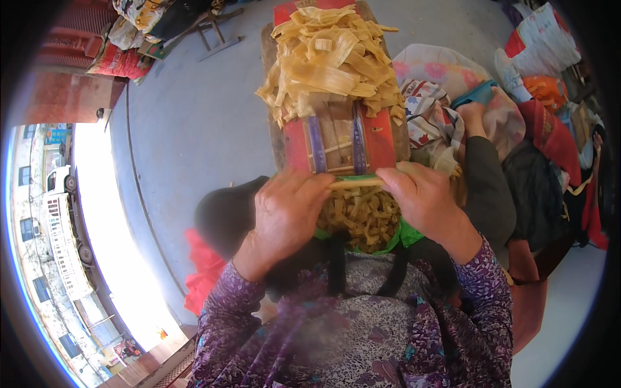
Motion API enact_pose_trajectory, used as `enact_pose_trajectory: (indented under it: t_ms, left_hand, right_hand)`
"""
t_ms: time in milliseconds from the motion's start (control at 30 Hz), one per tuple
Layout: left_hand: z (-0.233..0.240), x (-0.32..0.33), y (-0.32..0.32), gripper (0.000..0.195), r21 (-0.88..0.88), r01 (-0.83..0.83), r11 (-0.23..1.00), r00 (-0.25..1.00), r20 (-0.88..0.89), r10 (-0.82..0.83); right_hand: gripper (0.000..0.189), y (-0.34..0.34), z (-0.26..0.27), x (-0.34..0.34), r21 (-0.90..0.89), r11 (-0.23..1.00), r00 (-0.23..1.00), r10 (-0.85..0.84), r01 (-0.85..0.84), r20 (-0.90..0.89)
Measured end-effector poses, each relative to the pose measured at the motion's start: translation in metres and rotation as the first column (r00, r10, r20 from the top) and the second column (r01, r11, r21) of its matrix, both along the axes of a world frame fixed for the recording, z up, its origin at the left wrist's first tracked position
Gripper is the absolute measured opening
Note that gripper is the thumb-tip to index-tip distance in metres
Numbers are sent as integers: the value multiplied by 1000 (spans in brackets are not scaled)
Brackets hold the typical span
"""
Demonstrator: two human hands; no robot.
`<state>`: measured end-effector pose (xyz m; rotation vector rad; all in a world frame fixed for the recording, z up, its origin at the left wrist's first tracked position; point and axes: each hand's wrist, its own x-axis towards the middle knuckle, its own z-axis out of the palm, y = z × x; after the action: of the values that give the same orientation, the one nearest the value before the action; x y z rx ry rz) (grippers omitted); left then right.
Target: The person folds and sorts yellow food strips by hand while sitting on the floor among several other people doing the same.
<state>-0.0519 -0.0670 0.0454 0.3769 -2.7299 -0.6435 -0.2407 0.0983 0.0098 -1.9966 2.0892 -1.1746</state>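
Observation:
Between my left hand and my right hand stretches a narrow yellowish strip, pinched at both ends. It lies level just off the near edge of a wooden board with red sides. Two purple bands run lengthwise on this board, and thin sticks cross them. Piled on the far part of the board are loose, flat, fibrous yellow strips, which look like dried husk. Below my hands, a green plastic bag on my lap holds many short, folded yellow pieces.
To the right, another person's dark-sleeved or trousered limb lies beside a floral cloth. Bags and clothes are heaped further right. A red cloth is at lower left. A wooden stool stands at upper left, near a bright doorway.

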Motion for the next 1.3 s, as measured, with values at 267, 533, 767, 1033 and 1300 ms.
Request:
enact_pose_trajectory:
  t_ms: [267, 533, 767, 1033, 1300]
  left_hand:
    - [-12, -34, -38, 15, -26, -159, 987, 979, -131, 154]
    - [2, 10, 0, 26, 20, -106, 994, 984, -143, 108]
    - [-20, 19, 39, 33, 971, -228, 68, 965, 235, -119]
    - [-18, 47, 57, 19, 920, 142, -366, 990, -127, 65]
    - [-10, 31, 61, 14, 588, 290, 755, 950, -78, -304]
  right_hand:
    - [15, -52, -12, -34, 8, 996, 986, -86, 88, -143]
    - [18, 16, -33, -28, 3, 988, 988, -156, 156, -9]
    - [34, 7, -3, 25, -119, 975, 956, 152, -186, -252]
    - [34, 39, -56, 13, -72, 997, 995, -10, 17, 97]
    - [11, 65, -29, 66, 269, 907, 513, -70, -325, 855]
